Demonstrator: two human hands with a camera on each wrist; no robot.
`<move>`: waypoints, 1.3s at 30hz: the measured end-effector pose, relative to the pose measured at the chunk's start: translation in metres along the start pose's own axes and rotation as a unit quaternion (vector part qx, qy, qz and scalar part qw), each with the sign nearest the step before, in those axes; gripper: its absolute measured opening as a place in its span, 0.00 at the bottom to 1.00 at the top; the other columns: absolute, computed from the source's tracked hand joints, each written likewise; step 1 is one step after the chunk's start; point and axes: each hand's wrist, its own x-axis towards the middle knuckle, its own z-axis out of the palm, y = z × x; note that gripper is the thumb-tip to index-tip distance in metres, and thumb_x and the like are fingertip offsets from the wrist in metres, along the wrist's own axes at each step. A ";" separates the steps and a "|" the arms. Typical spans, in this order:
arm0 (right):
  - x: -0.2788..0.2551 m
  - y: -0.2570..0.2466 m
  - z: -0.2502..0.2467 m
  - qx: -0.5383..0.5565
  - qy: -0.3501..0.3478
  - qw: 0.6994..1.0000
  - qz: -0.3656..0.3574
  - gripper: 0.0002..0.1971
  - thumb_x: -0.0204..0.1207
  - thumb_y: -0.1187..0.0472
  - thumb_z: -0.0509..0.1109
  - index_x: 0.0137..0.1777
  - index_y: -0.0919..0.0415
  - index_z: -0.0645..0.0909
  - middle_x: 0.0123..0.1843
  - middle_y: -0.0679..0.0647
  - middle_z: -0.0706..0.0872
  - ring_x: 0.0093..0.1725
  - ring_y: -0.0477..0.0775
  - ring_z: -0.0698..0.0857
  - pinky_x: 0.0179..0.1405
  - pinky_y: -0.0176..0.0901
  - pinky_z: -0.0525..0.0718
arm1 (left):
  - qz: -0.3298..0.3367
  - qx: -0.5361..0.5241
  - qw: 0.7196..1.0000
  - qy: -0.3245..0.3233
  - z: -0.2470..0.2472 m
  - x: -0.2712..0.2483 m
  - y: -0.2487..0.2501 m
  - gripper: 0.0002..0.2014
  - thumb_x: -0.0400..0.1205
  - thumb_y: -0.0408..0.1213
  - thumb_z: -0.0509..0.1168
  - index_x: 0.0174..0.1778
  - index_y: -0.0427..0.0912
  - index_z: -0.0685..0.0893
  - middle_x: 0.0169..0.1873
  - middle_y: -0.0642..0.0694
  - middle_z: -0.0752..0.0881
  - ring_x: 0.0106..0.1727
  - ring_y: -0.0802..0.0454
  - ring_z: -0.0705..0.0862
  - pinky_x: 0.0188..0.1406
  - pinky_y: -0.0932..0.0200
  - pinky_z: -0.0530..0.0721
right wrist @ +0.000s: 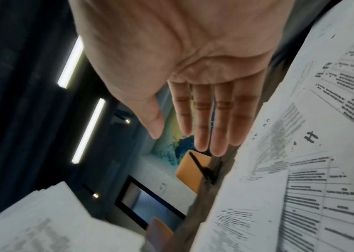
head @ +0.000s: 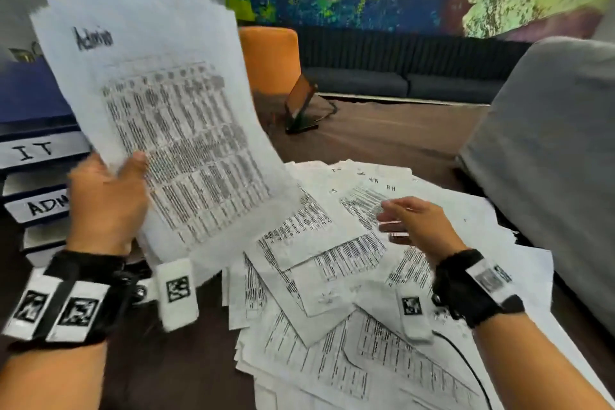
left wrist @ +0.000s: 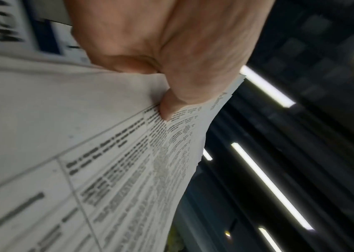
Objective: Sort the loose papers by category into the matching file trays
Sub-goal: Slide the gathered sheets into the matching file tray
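White sheets printed with dense black tables make up the bundle of Admin papers (head: pixel 166 130) that I see raised at ten o'clock in the head view, tilted back, "Admin" handwritten at the top. My left hand (head: pixel 106 206) grips its lower left corner: in the left wrist view the thumb (left wrist: pixel 169 109) presses on the printed face with the fingers curled behind the stack. Below and toward four o'clock, the loose pile of papers (head: pixel 332 293) lies fanned across the brown counter (head: pixel 382 140), some sheets marked "HR". My right hand (head: pixel 416 226) hovers just over that pile, palm down, fingers (right wrist: pixel 219 119) straight and close together, holding nothing; whether the tips touch paper I cannot tell. At nine o'clock stand the stacked file trays (head: pixel 36 176), with labels reading "IT" and a partly hidden "ADM". Farther out, at twelve o'clock, a small tilted stand (head: pixel 299 106) sits on the counter before an orange chair (head: pixel 269 60), and a grey chair back (head: pixel 549 160) fills three o'clock.
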 end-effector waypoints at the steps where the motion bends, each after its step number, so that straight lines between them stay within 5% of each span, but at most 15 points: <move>1: 0.013 0.004 0.006 -0.024 -0.003 1.000 0.020 0.08 0.77 0.55 0.77 0.48 0.60 0.86 0.50 0.62 0.92 0.42 0.56 0.90 0.38 0.43 0.84 | -0.030 0.003 1.000 0.001 -0.001 0.003 -0.009 0.12 0.86 0.39 0.68 0.65 0.42 0.85 0.55 0.46 0.87 0.57 0.47 0.85 0.60 0.54 0.81; 6: 0.057 0.027 0.039 -0.194 0.018 0.976 0.100 0.14 0.74 0.51 0.79 0.43 0.62 0.83 0.40 0.57 0.86 0.37 0.54 0.83 0.37 0.43 0.81 | -0.126 -0.035 0.991 -0.024 0.010 0.007 -0.040 0.13 0.86 0.35 0.67 0.67 0.38 0.84 0.55 0.44 0.87 0.59 0.43 0.86 0.67 0.44 0.81; 8: 0.067 0.034 0.051 -0.305 0.020 0.945 0.113 0.20 0.72 0.46 0.79 0.52 0.62 0.82 0.53 0.60 0.88 0.48 0.59 0.85 0.47 0.44 0.80 | -0.136 -0.048 0.989 -0.022 0.014 0.008 -0.046 0.13 0.86 0.35 0.68 0.66 0.39 0.83 0.56 0.44 0.87 0.58 0.44 0.86 0.65 0.47 0.82; 10: 0.071 0.037 0.064 -0.414 0.015 0.902 0.120 0.37 0.71 0.41 0.79 0.73 0.65 0.76 0.71 0.62 0.82 0.67 0.64 0.82 0.60 0.48 0.81 | -0.143 -0.050 0.988 -0.029 0.014 0.010 -0.050 0.10 0.85 0.37 0.69 0.62 0.43 0.83 0.52 0.47 0.89 0.56 0.45 0.87 0.66 0.44 0.83; 12: 0.076 0.040 0.074 -0.468 0.011 0.875 0.121 0.47 0.66 0.40 0.82 0.79 0.64 0.68 0.77 0.63 0.76 0.74 0.67 0.77 0.69 0.54 0.80 | -0.147 -0.047 0.987 -0.039 0.011 0.013 -0.053 0.07 0.85 0.37 0.69 0.58 0.47 0.84 0.47 0.54 0.87 0.55 0.46 0.87 0.67 0.42 0.83; 14: 0.084 0.044 0.079 -0.482 -0.005 0.865 0.137 0.49 0.62 0.44 0.86 0.77 0.65 0.69 0.73 0.63 0.78 0.70 0.66 0.79 0.66 0.54 0.82 | -0.152 -0.055 0.986 -0.048 0.008 0.013 -0.052 0.03 0.85 0.37 0.68 0.52 0.51 0.84 0.47 0.56 0.88 0.56 0.47 0.87 0.66 0.42 0.83; 17: 0.091 0.047 0.080 -0.404 -0.030 0.897 0.176 0.29 0.67 0.57 0.84 0.65 0.69 0.80 0.48 0.58 0.83 0.45 0.56 0.82 0.40 0.40 0.82 | -0.168 -0.090 0.980 -0.063 0.012 0.007 -0.050 0.07 0.86 0.34 0.67 0.51 0.53 0.85 0.49 0.55 0.89 0.54 0.51 0.88 0.63 0.46 0.84; 19: 0.090 0.047 0.081 -0.390 -0.019 0.906 0.165 0.16 0.73 0.63 0.76 0.59 0.69 0.82 0.42 0.56 0.81 0.37 0.53 0.79 0.34 0.38 0.79 | -0.188 -0.111 0.972 -0.088 0.019 0.000 -0.050 0.09 0.87 0.33 0.65 0.57 0.51 0.86 0.51 0.53 0.90 0.56 0.49 0.89 0.60 0.47 0.85; 23: 0.081 0.040 0.078 -0.320 0.036 0.941 0.109 0.14 0.78 0.68 0.67 0.60 0.74 0.84 0.50 0.65 0.86 0.53 0.67 0.86 0.55 0.51 0.86 | -0.261 -0.136 0.941 -0.166 0.039 -0.022 -0.063 0.09 0.87 0.31 0.64 0.60 0.44 0.86 0.55 0.43 0.91 0.57 0.44 0.90 0.58 0.47 0.86; 27: 0.043 0.015 0.059 -0.246 -0.003 0.965 0.085 0.05 0.83 0.62 0.67 0.48 0.64 0.80 0.51 0.61 0.83 0.47 0.58 0.81 0.37 0.38 0.75 | -0.354 -0.153 0.896 -0.219 0.062 -0.049 -0.087 0.11 0.88 0.30 0.63 0.65 0.37 0.85 0.58 0.38 0.90 0.59 0.40 0.89 0.61 0.43 0.86; 30: 0.012 0.015 0.041 -0.099 -0.038 0.991 0.077 0.05 0.79 0.66 0.70 0.40 0.63 0.81 0.40 0.58 0.87 0.30 0.46 0.87 0.26 0.30 0.80 | -0.406 -0.176 0.870 -0.218 0.075 -0.061 -0.101 0.17 0.84 0.35 0.69 0.69 0.36 0.83 0.62 0.35 0.88 0.63 0.36 0.87 0.69 0.34 0.80; 31: 0.004 0.018 0.036 -0.066 -0.059 0.992 0.086 0.04 0.75 0.62 0.73 0.41 0.63 0.83 0.39 0.58 0.89 0.33 0.46 0.90 0.34 0.35 0.87 | -0.413 -0.184 0.866 -0.214 0.078 -0.063 -0.104 0.19 0.82 0.37 0.71 0.69 0.37 0.83 0.63 0.36 0.88 0.64 0.36 0.87 0.70 0.33 0.79; 33: -0.005 0.032 0.026 -0.024 -0.085 0.991 0.097 0.09 0.72 0.55 0.75 0.47 0.59 0.88 0.44 0.59 0.93 0.45 0.58 0.92 0.55 0.62 0.89 | -0.414 -0.200 0.863 -0.207 0.081 -0.065 -0.103 0.18 0.83 0.37 0.70 0.68 0.37 0.84 0.61 0.37 0.89 0.64 0.36 0.87 0.70 0.33 0.80; 36: -0.019 0.042 0.014 0.111 -0.136 0.976 0.131 0.13 0.78 0.65 0.69 0.60 0.69 0.83 0.50 0.64 0.92 0.46 0.62 0.92 0.45 0.55 0.91 | -0.389 -0.226 0.868 -0.210 0.081 -0.066 -0.094 0.16 0.85 0.35 0.68 0.69 0.37 0.84 0.61 0.37 0.89 0.64 0.37 0.87 0.70 0.33 0.80; 39: -0.032 0.036 0.004 0.186 -0.177 0.956 0.139 0.27 0.73 0.46 0.73 0.63 0.69 0.85 0.58 0.69 0.89 0.52 0.66 0.91 0.45 0.52 0.90 | -0.322 -0.187 0.896 -0.241 0.078 -0.069 -0.078 0.14 0.84 0.38 0.68 0.66 0.42 0.85 0.59 0.43 0.91 0.63 0.42 0.88 0.71 0.36 0.80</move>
